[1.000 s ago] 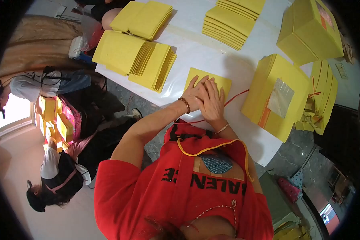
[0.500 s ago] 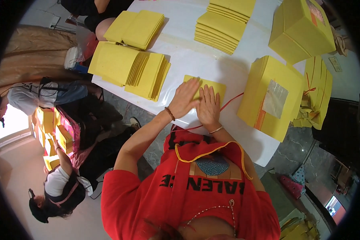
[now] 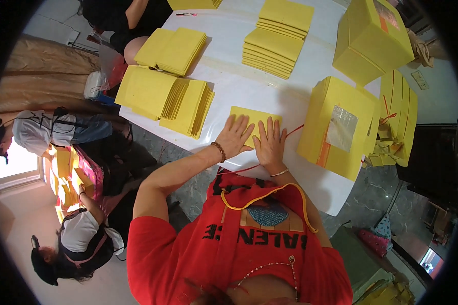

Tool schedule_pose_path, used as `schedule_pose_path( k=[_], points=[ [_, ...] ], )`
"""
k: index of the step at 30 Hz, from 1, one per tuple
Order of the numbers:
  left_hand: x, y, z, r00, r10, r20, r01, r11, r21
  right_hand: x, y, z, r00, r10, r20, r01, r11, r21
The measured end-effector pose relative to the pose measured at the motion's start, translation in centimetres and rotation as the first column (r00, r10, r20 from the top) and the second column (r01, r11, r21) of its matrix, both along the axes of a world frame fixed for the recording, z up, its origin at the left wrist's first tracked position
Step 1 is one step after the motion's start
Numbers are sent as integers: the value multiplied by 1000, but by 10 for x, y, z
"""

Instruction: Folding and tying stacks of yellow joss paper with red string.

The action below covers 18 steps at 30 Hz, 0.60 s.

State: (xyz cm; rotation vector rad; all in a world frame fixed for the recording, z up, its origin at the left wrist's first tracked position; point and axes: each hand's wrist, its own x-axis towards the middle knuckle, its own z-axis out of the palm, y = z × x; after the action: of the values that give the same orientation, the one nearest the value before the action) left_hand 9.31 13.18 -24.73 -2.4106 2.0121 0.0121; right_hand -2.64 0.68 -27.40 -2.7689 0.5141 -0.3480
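Flat on the white-covered table near its front edge lies a folded yellow paper piece. My left hand rests on its left part, fingers stretched out. On its right part lies my right hand, palm down with fingers spread. Neither hand grips anything. A thin red string runs on the table beside my right hand and shows again by my wrists; its middle is hidden. Right of my hands a large stack of yellow sheets has a clear plastic window on its top.
Yellow folded stacks stand at the left, behind them and at the back. A tall yellow block is at the far right, with a red-tied bundle beside it. A person sits at the far left; others work beyond the table's left side.
My left hand has drawn back from over my right one, and the hands now lie apart on the paper. The right fingers have spread. The whole view has shifted slightly.
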Motion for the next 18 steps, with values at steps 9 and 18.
schedule_pose_path(
  k=[9, 18],
  points=[
    [12, -22, 8, 985, -167, 32, 170, 981, -98, -2, -21, 6, 967, -139, 214, -31, 769, 639],
    [116, -118, 141, 991, -91, -95, 16, 799, -602, -16, -23, 3, 834, -326, 445, -129, 669, 732]
  ],
)
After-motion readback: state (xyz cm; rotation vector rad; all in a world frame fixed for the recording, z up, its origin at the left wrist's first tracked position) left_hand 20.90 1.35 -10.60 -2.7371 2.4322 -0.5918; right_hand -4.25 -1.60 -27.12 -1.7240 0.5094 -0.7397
